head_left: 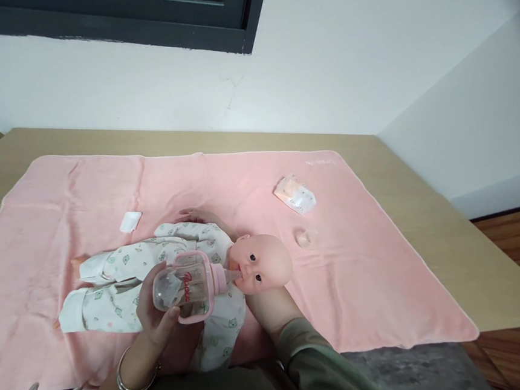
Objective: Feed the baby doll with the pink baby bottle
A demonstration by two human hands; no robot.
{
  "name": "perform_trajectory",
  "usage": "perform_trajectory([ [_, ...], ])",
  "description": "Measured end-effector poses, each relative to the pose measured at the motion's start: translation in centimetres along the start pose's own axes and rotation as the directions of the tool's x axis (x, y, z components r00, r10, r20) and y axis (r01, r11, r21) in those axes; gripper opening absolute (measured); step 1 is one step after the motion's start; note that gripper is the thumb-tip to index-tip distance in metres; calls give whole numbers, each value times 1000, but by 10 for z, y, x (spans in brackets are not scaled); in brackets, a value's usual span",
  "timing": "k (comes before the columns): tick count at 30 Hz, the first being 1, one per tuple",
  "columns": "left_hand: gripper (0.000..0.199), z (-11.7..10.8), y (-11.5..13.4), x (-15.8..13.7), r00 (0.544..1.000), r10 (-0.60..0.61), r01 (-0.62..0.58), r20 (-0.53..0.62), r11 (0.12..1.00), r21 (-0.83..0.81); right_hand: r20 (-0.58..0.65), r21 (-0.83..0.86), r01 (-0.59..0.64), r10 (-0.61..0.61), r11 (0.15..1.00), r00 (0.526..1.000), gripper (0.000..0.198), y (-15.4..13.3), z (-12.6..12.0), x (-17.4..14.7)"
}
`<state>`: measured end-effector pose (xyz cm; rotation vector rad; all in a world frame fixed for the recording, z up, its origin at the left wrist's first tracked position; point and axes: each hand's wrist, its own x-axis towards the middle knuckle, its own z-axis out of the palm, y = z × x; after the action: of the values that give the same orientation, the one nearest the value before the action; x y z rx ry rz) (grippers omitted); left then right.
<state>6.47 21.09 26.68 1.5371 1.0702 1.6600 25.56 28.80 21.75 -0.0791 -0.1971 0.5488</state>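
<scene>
The left hand [155, 316] has its fingers curled around the bottle [188, 286] — thumb on the near side, the other fingers wrapped behind the clear body. The bottle lies nearly level, pink collar and teat pointing right, the teat touching the doll's [230, 270] mouth. A bangle [133, 382] sits on the left wrist.

The right hand [264, 301] reaches under the doll's head; only the wrist and forearm in an olive sleeve [320, 366] show, so how far its fingers are spread cannot be told.

The doll lies on its back on a pink blanket [51, 201], head to the right, legs to the left, dressed in a white printed suit. The blanket covers most of the wooden surface [464, 244]. Beyond the doll's legs lies a small white square [130, 221]. Past the head, well apart, sits a folded packet [294, 194], and nearer the head a small clear cap [303, 237]. Nothing stands between bottle and mouth.
</scene>
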Motion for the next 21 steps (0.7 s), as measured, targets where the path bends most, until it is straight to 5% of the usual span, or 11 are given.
perform_trajectory([
  [5,64,1,3,1,1000,-22,22,-14,1000,-4,-136,-312,-5,-39,950,990,38,0,9,-8],
  [8,65,0,1,0,1000,3,-3,-2,1000,7,-346,-260,33,-125,965,930,33,-2,22,-12],
  [13,62,-3,-2,0,999,16,-18,29,998,59,-577,-102,-2,-58,995,815,35,-3,39,-13],
  [15,61,-3,-2,2,999,30,-32,31,998,63,-538,-165,37,-121,986,834,35,-3,36,-13],
  [17,58,-2,0,4,1000,23,-24,20,999,42,-386,-310,3,-129,951,914,32,0,26,-13],
  [21,52,-2,14,12,976,-214,218,48,969,-116,-87,-530,-116,82,840,993,40,9,-4,-3],
])
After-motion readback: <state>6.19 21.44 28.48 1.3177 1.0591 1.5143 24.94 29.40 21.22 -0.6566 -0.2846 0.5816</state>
